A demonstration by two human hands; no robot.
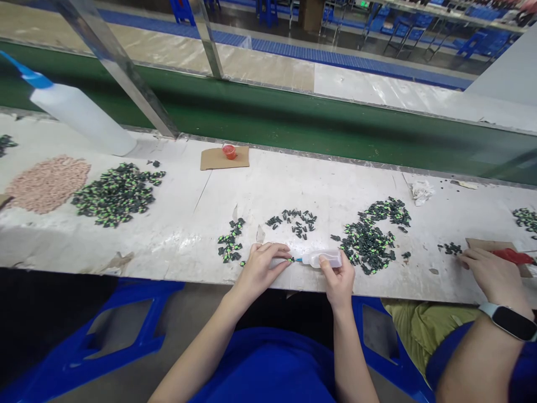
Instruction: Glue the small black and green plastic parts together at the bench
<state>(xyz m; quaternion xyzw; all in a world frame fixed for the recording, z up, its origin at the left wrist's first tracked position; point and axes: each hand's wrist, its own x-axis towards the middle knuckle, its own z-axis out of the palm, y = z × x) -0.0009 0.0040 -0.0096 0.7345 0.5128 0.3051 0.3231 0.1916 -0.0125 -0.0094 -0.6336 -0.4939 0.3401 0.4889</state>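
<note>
At the near edge of a white worktable [168, 240], a small black-and-green part [291, 259] is pinched at the fingertips of the left hand [263, 266]. A translucent squeeze bottle [327, 258] is gripped between the thumb and fingers of the right hand [339, 279], its blue nozzle [298, 259] being directed leftward at the part; whether the two are touching cannot be told. Just beyond the hands, a small group of black-and-green parts [230, 246] is seen at left, a loose scatter of dark pieces at centre, and a larger heap [369, 243] at right. Farther right, a co-worker's hand [493, 274] is rested near dark pieces, a smartwatch [514, 322] being worn at the wrist. At far left, a second heap [115, 196] is bordered by a pile of pinkish pieces [50, 184], behind which a large white bottle [84, 115] is placed. Toward the back, a red cup [229, 151] is set on cardboard [212, 161]; the table is bounded by a green panel [260, 120].
</note>
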